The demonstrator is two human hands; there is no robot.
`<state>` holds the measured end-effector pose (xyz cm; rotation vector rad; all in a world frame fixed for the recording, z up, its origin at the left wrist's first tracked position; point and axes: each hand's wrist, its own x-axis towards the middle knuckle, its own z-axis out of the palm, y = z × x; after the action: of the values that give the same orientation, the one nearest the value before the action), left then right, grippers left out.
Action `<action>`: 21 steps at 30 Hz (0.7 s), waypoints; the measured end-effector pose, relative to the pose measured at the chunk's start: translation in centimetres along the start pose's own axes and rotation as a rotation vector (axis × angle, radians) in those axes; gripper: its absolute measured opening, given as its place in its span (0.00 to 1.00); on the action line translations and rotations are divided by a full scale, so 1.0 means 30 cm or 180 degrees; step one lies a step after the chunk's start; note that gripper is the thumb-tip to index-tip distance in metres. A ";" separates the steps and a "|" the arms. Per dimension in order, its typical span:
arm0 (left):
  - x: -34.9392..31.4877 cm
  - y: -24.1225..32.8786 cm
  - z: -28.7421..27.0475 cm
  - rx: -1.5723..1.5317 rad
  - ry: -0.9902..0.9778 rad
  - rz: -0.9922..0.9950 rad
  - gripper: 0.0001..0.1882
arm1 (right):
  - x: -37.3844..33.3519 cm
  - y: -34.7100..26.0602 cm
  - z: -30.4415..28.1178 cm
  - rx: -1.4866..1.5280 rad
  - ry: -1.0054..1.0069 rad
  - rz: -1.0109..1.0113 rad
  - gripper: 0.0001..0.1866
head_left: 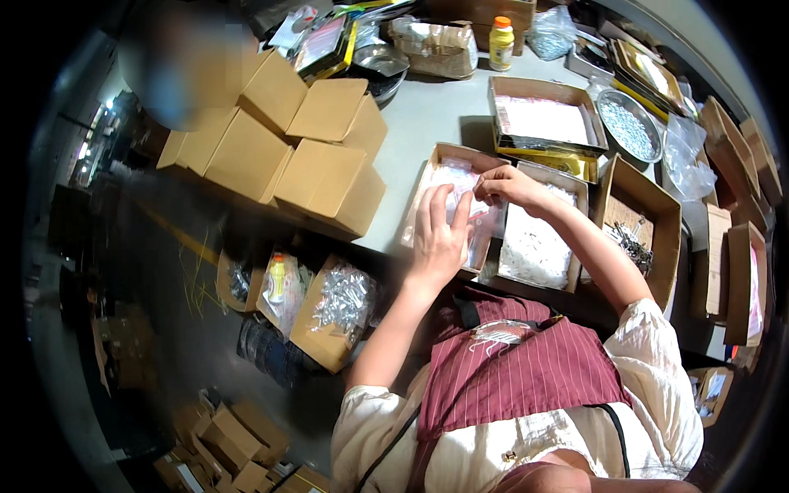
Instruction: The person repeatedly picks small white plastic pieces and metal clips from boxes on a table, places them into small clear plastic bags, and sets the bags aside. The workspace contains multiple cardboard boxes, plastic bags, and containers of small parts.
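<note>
My left hand [442,234] is over a shallow cardboard box [417,200] that holds thin clear plastic bags with pinkish-red markings. Its fingers curve around a small clear plastic bag [491,220], which shows a red line near my thumb. Close beside it, my right hand [507,186] reaches in from the right with fingertips pinched together at the top of the bag. What those fingertips hold is too small to make out. Right of this box stands a box of small white pieces [536,246], under my right forearm.
A cardboard box with metal parts [631,243] stands at the right. Behind are a box of white sheets [542,119], a metal bowl of small bluish pieces [629,125] and a yellow bottle [501,43]. Open cartons [329,185] stand left, near another person. Below the edge sits a box of bagged metal parts [341,300].
</note>
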<state>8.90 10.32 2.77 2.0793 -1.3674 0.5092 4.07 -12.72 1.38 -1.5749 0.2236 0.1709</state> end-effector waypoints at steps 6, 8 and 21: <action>0.052 -0.068 0.063 -0.0973 0.0079 -0.0450 0.11 | -0.079 0.052 -0.040 0.0048 0.0333 -0.0251 0.16; 0.071 -0.098 0.055 -0.1290 -0.0179 -0.1124 0.09 | -0.101 0.092 -0.085 -0.0210 0.0691 -0.0667 0.15; 0.133 -0.145 -0.022 -0.2060 -0.0222 -0.1909 0.06 | -0.338 0.305 0.003 -0.4012 -0.0242 0.0029 0.15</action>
<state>14.47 9.28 4.50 1.8208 -0.7281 -0.2375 -8.04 -12.37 -4.98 -2.8085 0.0403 0.4279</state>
